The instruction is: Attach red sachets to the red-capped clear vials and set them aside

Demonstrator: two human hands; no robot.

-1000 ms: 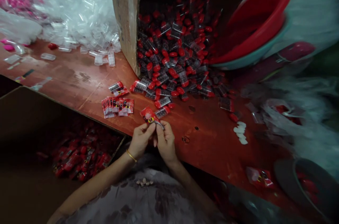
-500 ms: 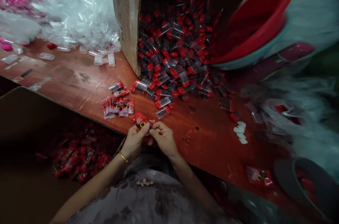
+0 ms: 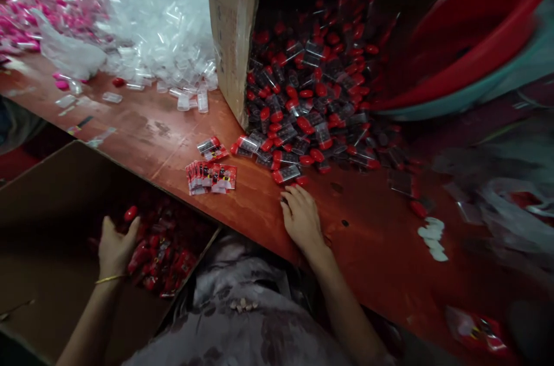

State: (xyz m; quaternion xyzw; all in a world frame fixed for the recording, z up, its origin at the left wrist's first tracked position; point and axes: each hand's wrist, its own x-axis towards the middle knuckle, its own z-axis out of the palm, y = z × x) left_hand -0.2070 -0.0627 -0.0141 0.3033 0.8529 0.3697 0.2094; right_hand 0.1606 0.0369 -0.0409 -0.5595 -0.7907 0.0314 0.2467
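So the left hand is down at about 8 o'clock, reaching over the open cardboard box that sits below the table edge. It's pinching one red-capped vial at the fingertips, right above the heap of packed red vials inside the box. Gold bangle on that wrist. The right hand is near the middle, lying palm-down on the red table with fingers loosely spread, holding nothing as far as I can see. Its fingertips point toward 12 o'clock and come just short of a loose vial at the edge of the big spill. That spill of red-capped vials pours out of a tipped cardboard carton at 12 to 1 o'clock. At 10 o'clock from the right hand there's a small fanned stack of red label cards, well apart from both hands. Up at 11 o'clock a pile of clear empty tubes, with pink-capped ones further left. Red basin at 2 o'clock, pretty blurry.
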